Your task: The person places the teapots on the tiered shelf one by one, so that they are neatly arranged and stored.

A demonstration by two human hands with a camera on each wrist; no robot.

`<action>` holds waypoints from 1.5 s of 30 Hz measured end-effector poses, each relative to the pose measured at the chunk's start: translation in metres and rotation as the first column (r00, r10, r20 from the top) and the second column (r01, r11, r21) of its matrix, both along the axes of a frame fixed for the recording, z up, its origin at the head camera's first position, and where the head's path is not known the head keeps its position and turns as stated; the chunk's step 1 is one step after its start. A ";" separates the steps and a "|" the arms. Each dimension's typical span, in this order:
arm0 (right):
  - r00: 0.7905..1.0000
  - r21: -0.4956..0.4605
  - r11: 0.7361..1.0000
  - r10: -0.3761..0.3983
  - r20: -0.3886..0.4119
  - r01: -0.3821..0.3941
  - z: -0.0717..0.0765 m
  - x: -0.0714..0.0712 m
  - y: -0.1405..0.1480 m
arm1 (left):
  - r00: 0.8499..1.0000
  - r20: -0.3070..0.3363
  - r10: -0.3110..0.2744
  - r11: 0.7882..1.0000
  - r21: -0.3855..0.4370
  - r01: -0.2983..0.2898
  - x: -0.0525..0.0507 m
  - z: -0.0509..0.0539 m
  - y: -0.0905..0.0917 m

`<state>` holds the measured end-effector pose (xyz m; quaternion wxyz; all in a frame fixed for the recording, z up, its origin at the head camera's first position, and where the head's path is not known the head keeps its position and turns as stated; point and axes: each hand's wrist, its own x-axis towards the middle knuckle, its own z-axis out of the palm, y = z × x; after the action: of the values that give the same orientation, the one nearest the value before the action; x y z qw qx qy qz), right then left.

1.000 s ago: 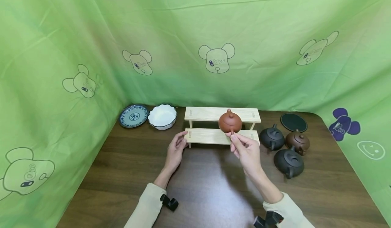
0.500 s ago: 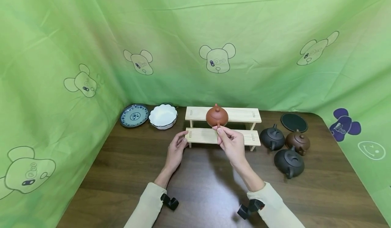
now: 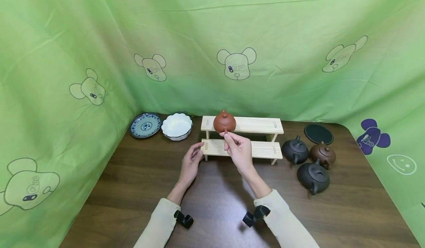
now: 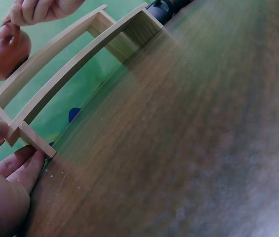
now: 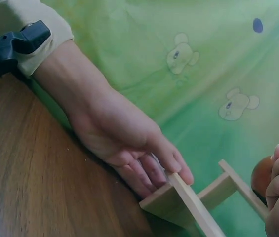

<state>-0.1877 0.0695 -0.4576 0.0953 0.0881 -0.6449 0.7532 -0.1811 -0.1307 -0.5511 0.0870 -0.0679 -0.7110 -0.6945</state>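
My right hand (image 3: 241, 154) pinches the handle of a reddish-brown teapot (image 3: 224, 123), which is upright at the left part of the upper tier (image 3: 255, 124) of a pale wooden two-step stand. From the left wrist view, the teapot (image 4: 6, 55) is at that tier's edge; whether its base touches the wood I cannot tell. My left hand (image 3: 190, 166) grips the left end of the lower tier (image 3: 265, 150). The right wrist view shows this hand (image 5: 114, 126) with fingers on the board's top and others curled below, beside the leg.
Two black teapots (image 3: 295, 150) (image 3: 313, 177) and a dark brown one (image 3: 322, 155) stand right of the stand, near a black round plate (image 3: 318, 134). Left of it are a white scalloped bowl (image 3: 177, 125) and a blue patterned plate (image 3: 145, 125). Green cloth (image 3: 186, 30) hangs behind.
My right hand has carried the reddish-brown teapot leftward and a little farther back, from the right half of the stand to its left part. The left hand has stayed on the lower tier.
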 end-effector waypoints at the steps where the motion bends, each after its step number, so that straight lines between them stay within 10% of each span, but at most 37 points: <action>1: 1.000 -0.003 1.000 -0.001 0.000 0.001 0.000 -0.001 -0.002 | 1.000 -0.017 -0.001 1.000 0.002 0.001 -0.001 -0.002 -0.001; 9: 1.000 -0.024 1.000 -0.011 0.000 0.011 0.000 -0.009 -0.013 | 1.000 0.026 -0.011 1.000 -0.010 0.011 0.001 0.005 0.002; 17: 1.000 -0.031 0.999 -0.023 0.006 0.023 -0.001 -0.016 -0.020 | 1.000 0.006 -0.005 1.000 0.017 0.005 -0.011 -0.021 -0.005; 23: 0.999 -0.026 0.999 -0.039 0.015 0.039 -0.001 -0.020 -0.026 | 1.000 -0.012 -0.020 1.000 -0.001 0.020 0.000 0.001 -0.001; 37: 0.996 -0.064 0.997 -0.049 0.073 0.054 0.000 -0.025 -0.034 | 1.000 -0.026 -0.016 1.000 0.015 0.016 -0.008 -0.018 -0.007; 45: 0.992 -0.057 0.998 -0.029 0.122 0.036 0.003 -0.024 -0.031 | 0.996 0.086 0.002 1.000 -0.018 0.000 0.004 0.013 0.002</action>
<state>-0.2116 0.0382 -0.4543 0.0708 0.0289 -0.6283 0.7742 -0.1774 -0.1283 -0.5385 0.0562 -0.0385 -0.7204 -0.6902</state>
